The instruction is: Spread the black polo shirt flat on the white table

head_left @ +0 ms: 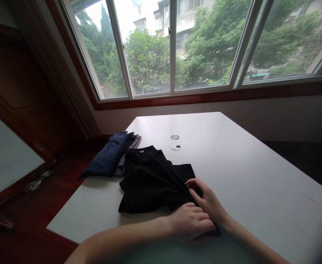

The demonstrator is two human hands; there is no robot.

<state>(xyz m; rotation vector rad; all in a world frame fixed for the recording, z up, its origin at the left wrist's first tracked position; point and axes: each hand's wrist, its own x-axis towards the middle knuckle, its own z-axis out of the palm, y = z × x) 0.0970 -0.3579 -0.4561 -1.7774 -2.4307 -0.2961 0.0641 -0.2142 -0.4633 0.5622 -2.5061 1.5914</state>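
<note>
A black garment (pixel 152 179) lies loosely creased on the white table, with a small pale tag at its far edge; its exact kind is hard to tell. My left hand (pixel 190 219) reaches across from the left, its fingers curled over the near right end of the cloth. Just beyond it, my right hand (pixel 206 200) has thumb and forefinger bent together on the garment's right edge, pinching the fabric. My left hand partly hides the near corner of the cloth.
Folded navy and grey clothes (pixel 105 154) are stacked at the left edge of the white table (pixel 246 176). Two round cable-hole fittings (pixel 175 147) sit in the tabletop. A wide window (pixel 172 47) stands behind. A bundled cable (pixel 36 183) lies on the reddish floor.
</note>
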